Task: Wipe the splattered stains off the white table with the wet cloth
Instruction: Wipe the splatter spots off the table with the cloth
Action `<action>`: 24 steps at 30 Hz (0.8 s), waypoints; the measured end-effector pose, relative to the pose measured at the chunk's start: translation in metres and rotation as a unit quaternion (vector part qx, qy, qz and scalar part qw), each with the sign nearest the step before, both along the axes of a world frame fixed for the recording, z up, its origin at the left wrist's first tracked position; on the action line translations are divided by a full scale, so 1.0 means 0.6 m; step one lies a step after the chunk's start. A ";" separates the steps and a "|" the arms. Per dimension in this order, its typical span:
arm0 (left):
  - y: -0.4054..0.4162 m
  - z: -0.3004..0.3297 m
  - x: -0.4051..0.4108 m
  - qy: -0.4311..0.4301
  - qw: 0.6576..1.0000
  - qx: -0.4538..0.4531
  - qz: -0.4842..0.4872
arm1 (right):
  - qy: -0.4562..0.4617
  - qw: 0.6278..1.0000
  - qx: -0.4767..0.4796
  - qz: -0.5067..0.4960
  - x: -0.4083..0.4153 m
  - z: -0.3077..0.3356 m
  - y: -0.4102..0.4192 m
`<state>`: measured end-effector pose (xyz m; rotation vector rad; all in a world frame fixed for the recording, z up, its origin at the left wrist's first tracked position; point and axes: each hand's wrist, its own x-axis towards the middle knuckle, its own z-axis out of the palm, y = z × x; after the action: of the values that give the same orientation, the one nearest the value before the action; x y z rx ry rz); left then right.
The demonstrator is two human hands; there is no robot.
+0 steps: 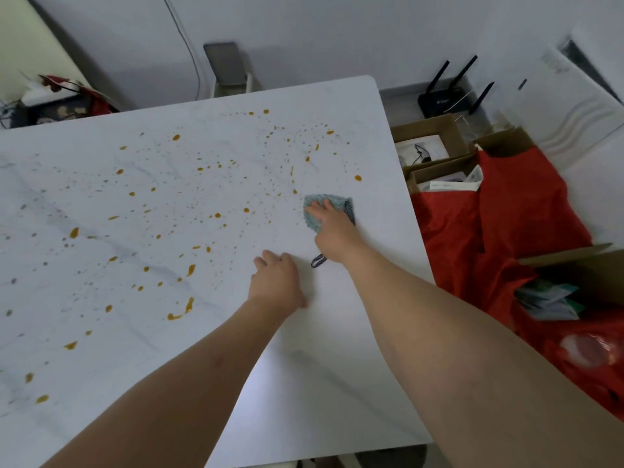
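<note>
The white marbled table point(337, 349) is spattered with orange-brown stains point(182, 211), from fine dots to thick drops, across its left and middle. A light blue-green wet cloth point(317, 201) with a dark edge and a dark loop lies near the table's right side. My right hand point(332, 231) presses flat on the cloth, fingers spread forward. My left hand point(278, 280) rests flat on the bare tabletop, just left of and nearer than the cloth, holding nothing.
To the right of the table, on the floor, are cardboard boxes point(435, 143), red bags point(499, 224) and a black router point(449, 96) with antennas. A grey chair back point(228, 67) stands beyond the far edge. Clutter sits at the far left corner point(64, 99).
</note>
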<state>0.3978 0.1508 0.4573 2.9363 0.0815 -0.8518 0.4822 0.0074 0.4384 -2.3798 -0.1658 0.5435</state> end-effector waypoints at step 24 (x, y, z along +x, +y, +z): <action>0.090 0.008 -0.061 -0.002 0.998 -0.044 -0.038 | -0.086 0.986 -0.106 0.093 -0.043 -0.011 0.067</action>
<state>0.3610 0.2046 0.4619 2.8753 -0.0654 -0.8374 0.4563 0.0474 0.4321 -2.6366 -0.4312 0.4597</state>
